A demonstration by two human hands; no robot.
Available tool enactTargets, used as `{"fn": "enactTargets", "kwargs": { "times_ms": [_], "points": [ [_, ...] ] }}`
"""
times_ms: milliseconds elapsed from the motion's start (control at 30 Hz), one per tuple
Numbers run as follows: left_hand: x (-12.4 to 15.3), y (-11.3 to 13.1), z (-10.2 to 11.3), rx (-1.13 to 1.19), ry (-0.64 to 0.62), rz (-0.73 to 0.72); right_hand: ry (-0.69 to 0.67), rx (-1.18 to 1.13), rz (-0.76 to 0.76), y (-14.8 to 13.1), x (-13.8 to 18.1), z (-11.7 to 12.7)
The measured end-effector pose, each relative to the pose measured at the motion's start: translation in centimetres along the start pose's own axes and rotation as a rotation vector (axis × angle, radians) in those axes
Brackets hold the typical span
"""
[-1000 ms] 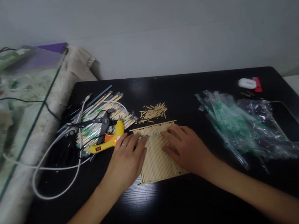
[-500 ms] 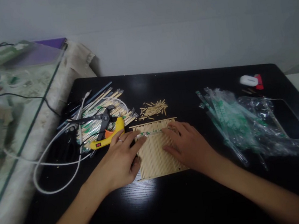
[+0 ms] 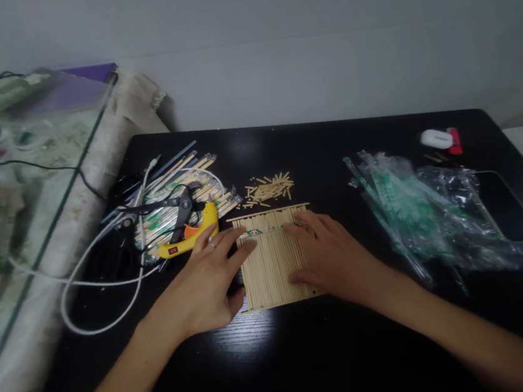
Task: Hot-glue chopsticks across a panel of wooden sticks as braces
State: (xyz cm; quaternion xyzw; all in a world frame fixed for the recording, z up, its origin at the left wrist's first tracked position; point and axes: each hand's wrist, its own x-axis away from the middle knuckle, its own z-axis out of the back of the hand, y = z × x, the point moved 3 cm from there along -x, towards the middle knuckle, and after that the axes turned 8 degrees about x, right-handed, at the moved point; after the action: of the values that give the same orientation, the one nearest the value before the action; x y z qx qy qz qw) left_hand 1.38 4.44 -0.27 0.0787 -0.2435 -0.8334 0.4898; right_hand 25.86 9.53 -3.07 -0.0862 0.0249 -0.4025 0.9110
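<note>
A flat panel of thin bamboo sticks (image 3: pixel 274 270), laid side by side with crosswise sticks at its top and bottom edges, lies on the black table. Across its upper part runs a narrow clear wrapper strip (image 3: pixel 272 228) with green print and a panda face. My left hand (image 3: pixel 212 280) rests at the panel's left edge, fingers apart, fingertips at the strip's left end. On the right side my right hand (image 3: pixel 337 253) has its fingers spread over the panel, with fingertips near the strip's right end and the thumb lower on the sticks.
A yellow glue gun (image 3: pixel 190 237), black-handled cutters (image 3: pixel 181 211) and a white cable (image 3: pixel 68 300) lie left by wrapped sticks (image 3: pixel 155 214). Cut stick pieces (image 3: pixel 270 189) sit behind the panel. Rightward are empty plastic wrappers (image 3: pixel 404 205), a phone (image 3: pixel 508 205) and a white case (image 3: pixel 435 139).
Almost nothing differs. My right hand's fingers have shifted slightly on the panel, and the view has tilted a little. Both hands stay at the strip.
</note>
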Motion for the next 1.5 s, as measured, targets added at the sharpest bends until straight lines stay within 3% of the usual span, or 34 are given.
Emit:
{"fn": "enactTargets", "kwargs": {
  "times_ms": [633,1500],
  "points": [
    [-0.31,0.62,-0.13,-0.039,0.010,-0.025,0.042,0.023,0.038,-0.12,-0.19,-0.27],
    [-0.45,0.71,-0.33,-0.016,0.026,-0.041,-0.001,0.083,0.058,-0.22,-0.69,-0.52]
  ]
}}
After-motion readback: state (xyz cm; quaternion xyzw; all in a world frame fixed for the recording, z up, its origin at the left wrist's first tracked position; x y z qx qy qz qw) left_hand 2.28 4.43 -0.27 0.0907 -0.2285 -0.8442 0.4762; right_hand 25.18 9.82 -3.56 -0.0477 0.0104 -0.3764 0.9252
